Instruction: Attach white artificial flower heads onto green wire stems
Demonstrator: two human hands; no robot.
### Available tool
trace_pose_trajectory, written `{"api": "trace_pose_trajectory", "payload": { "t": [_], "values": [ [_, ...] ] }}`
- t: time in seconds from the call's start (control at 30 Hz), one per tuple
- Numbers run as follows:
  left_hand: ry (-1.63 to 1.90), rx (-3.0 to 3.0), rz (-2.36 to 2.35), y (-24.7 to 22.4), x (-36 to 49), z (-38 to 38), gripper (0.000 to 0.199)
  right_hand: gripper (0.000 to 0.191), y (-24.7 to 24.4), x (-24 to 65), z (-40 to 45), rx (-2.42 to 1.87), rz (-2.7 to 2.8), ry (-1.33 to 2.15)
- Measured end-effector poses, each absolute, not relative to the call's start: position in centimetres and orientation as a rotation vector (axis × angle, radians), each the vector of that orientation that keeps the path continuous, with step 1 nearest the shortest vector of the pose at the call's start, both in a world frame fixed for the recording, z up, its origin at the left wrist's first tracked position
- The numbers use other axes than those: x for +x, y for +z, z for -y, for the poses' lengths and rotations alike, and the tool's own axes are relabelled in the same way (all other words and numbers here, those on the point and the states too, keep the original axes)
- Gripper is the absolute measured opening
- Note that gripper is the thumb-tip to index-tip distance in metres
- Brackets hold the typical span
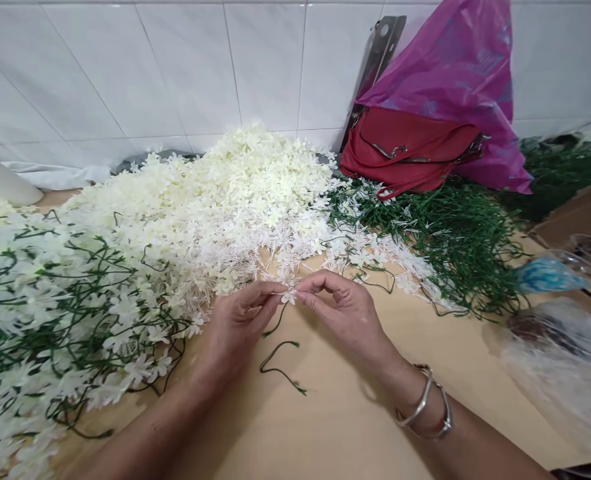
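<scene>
Between my two hands is a small white artificial flower (289, 297), pinched from both sides. My left hand (238, 323) grips its left edge with thumb and forefinger. From the right, my right hand (342, 310) pinches the same flower; bangles circle that wrist. A short green stem (275, 323) hangs below the flower, its upper end partly hidden by the fingers. On the table just beneath lies a loose, bent green stem (275, 369). Behind the hands rises a big heap of cream-white flowers (245, 193).
White flowers on green stems (75, 307) pile up at the left. Green stems (455, 233) lie at the right under a red handbag (405, 147) and a purple plastic bag (455, 67). Clear plastic wrapping (565, 367) sits on the table's (425, 353) right side.
</scene>
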State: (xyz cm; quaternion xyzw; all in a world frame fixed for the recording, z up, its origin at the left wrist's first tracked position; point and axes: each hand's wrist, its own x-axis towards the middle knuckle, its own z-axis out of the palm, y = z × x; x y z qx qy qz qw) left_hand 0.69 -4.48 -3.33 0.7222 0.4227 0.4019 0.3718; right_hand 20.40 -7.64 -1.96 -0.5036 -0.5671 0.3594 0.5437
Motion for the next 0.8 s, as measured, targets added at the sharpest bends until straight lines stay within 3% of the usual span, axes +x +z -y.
{"api": "trace_pose_trajectory", "payload": {
  "t": [0.27,0.57,0.8],
  "values": [
    [1.081,1.373,-0.920,-3.2,1.8,4.8,0.018,0.009,-2.4,20.0,7.6,-1.162,1.443,0.743],
    [0.986,1.110,-0.906,-1.9,2.8,5.2,0.025,0.017,-2.4,19.5,8.2,-1.135,1.629,0.305],
    [0.978,1.093,-0.903,-2.5,3.0,5.7,0.029,0.015,-2.1,19.8,8.2,-1.213,1.525,0.420]
  ]
}}
